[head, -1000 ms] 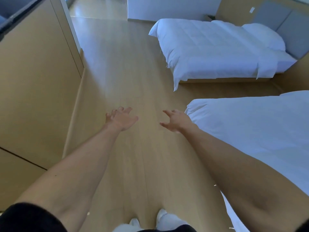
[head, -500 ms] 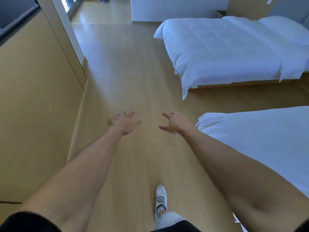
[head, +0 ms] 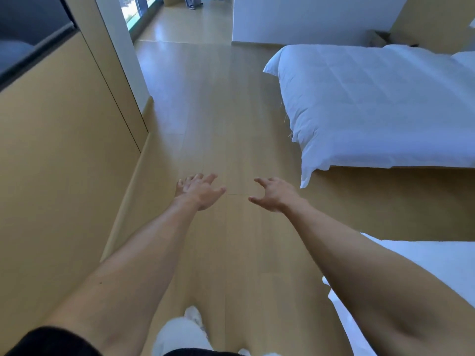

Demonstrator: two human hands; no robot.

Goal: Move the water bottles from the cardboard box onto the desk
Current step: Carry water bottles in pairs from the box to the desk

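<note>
We look down from a camera worn on a person's head as both bare arms reach forward over a pale wooden floor [head: 218, 111]. The left hand [head: 199, 191] is held out with its fingers spread and only slightly bent, holding nothing. The right hand [head: 273, 194] is level with it and a little apart, its fingers loosely curved like a claw around empty air, also holding nothing. Neither hand touches the other or any object. To the left we see a tan panelled wall [head: 59, 155] running alongside the floor, with a dark glass strip [head: 28, 39] high in the corner. To the right stands a bed with a white duvet [head: 372, 106], its corner hanging down near the right hand, and the edge of a second white bed [head: 442, 268] shows below the right forearm. At the bottom, between the arms, we make out a white shoe [head: 194, 314] and a pale trouser leg [head: 180, 337]. Far back, beside a white partition [head: 308, 19], a window [head: 131, 9] lets in daylight. In the top right corner, behind the first bed, something brownish may be the cardboard box [head: 377, 38], though it is too small and blurred to be sure; we cannot see any water bottles or the desk.
</note>
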